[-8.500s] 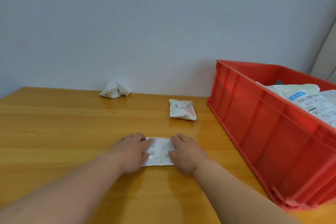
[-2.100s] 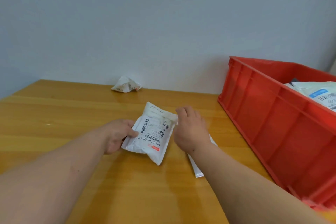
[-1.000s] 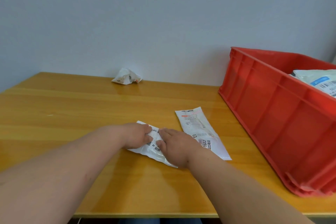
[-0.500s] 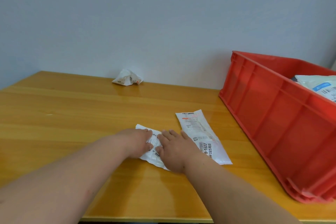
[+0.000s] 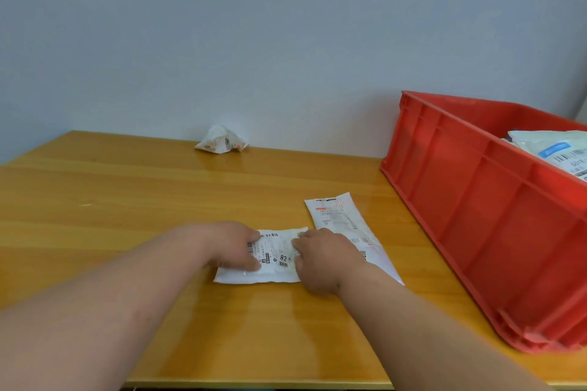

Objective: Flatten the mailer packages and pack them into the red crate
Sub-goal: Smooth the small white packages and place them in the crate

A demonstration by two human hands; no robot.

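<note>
Flattening step: your left hand (image 5: pixel 233 246) and right hand (image 5: pixel 320 259), each grip slack, holding nothing, press the small white labelled plastic mailer (image 5: pixel 273 259) onto the wooden surface (image 5: pixel 127 200). Next, likely lift it into the red plastic crate (image 5: pixel 476 200).

Since half a second ago the left hand (image 5: pixel 233 246) and right hand (image 5: pixel 320 259) have spread apart on the white mailer (image 5: pixel 275 259), exposing its printed label between the fingertips and squaring it to the table edge.
</note>
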